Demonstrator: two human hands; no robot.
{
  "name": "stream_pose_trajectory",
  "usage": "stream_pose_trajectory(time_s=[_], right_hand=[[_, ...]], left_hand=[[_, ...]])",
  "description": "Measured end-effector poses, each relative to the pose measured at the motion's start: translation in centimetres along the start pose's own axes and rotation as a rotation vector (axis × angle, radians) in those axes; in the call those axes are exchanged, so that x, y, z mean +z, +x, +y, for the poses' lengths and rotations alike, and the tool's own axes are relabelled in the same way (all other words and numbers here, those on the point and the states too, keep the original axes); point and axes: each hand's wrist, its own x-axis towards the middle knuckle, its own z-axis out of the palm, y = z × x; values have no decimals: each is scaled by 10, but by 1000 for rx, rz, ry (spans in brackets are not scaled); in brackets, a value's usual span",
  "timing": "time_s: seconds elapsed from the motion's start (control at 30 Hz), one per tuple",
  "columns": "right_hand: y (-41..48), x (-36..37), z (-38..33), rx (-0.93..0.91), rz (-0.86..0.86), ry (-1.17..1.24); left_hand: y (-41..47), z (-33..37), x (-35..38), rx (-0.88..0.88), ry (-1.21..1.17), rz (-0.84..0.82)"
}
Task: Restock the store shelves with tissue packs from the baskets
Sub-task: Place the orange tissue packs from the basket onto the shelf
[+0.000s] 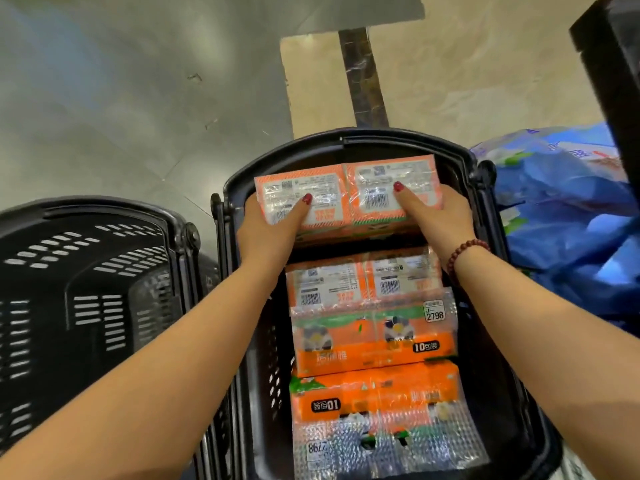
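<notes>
Both hands, the left hand and right hand, grip one orange tissue pack by its ends above the black basket.

We see an orange tissue pack with white labels and black barcodes, other packs in orange, green and white, two black baskets with rows of slots, a blue bag, a dark red bead bracelet, red nails and a grey and beige floor.
</notes>
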Motion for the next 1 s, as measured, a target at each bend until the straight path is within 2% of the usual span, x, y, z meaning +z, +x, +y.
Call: stream_pose_trajectory(time_s=[0.2, 0.37, 0.6, 0.77, 0.9, 1.0], right_hand=[[-33, -13, -15, -16, 43, 83], [-100, -40, -42, -62, 104, 287], [-198, -56, -62, 92, 108, 327], [-229, -54, -69, 205, 153, 224], [-255, -50, -73, 275, 231, 143], [-285, -53, -77, 286, 293, 185]], left_hand=[[-30, 11, -19, 41, -30, -38], [-81, 35, -57, 113, -80, -68], [-163, 47, -100, -26, -90, -159], [-181, 51, -121, -175, -54, -176], [-190, 51, -133, -177, -48, -132], [-208, 57, -148, -164, -103, -150]])
